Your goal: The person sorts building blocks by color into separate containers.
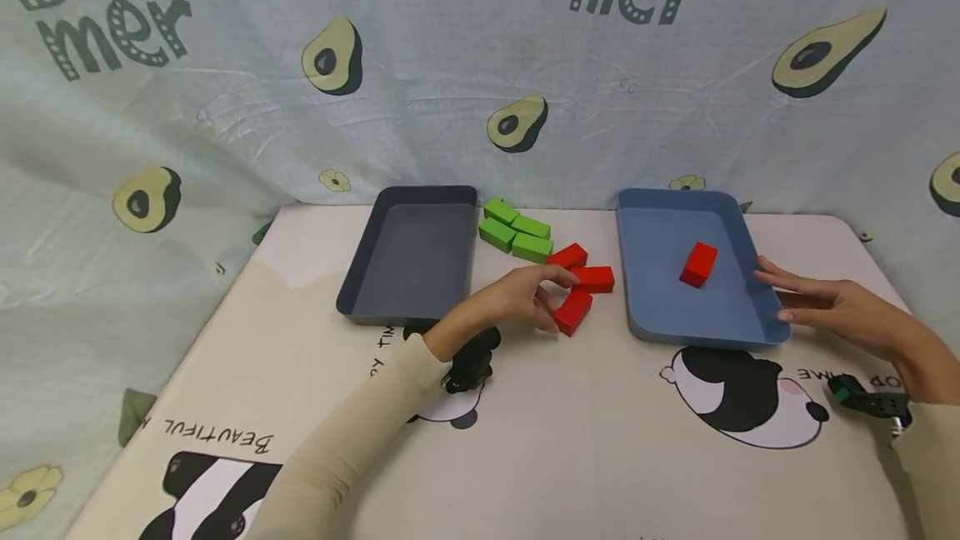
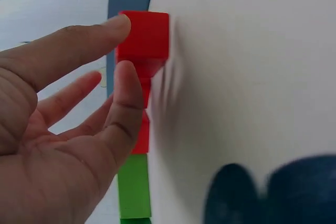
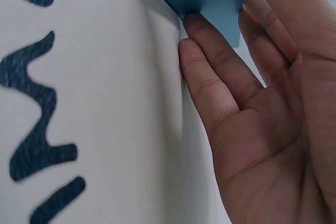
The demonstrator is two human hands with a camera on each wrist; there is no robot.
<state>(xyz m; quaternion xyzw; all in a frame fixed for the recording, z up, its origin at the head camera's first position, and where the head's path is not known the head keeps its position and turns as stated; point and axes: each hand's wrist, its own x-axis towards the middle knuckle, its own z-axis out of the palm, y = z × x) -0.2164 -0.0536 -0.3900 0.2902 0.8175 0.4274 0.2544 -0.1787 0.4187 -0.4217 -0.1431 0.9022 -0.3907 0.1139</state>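
My left hand (image 1: 517,298) is at a small group of red blocks, fingers loosely bent and spread. The nearest red block (image 1: 573,312) lies by its fingertips; in the left wrist view one fingertip overlaps the edge of a red block (image 2: 144,35), and whether it touches is hard to tell. Two more red blocks, one of them farther right (image 1: 595,279), lie close by. My right hand (image 1: 832,302) has its fingers extended along the right side of the blue tray (image 1: 660,319); in the right wrist view, fingertips (image 3: 193,24) reach the tray's wall. One red block (image 1: 698,265) lies inside that tray.
Several green blocks (image 1: 532,248) lie together behind the red ones. A dark grey tray (image 1: 408,273) stands to their left. The table (image 1: 555,440) has a printed cover, and a patterned cloth (image 1: 450,65) hangs behind it.
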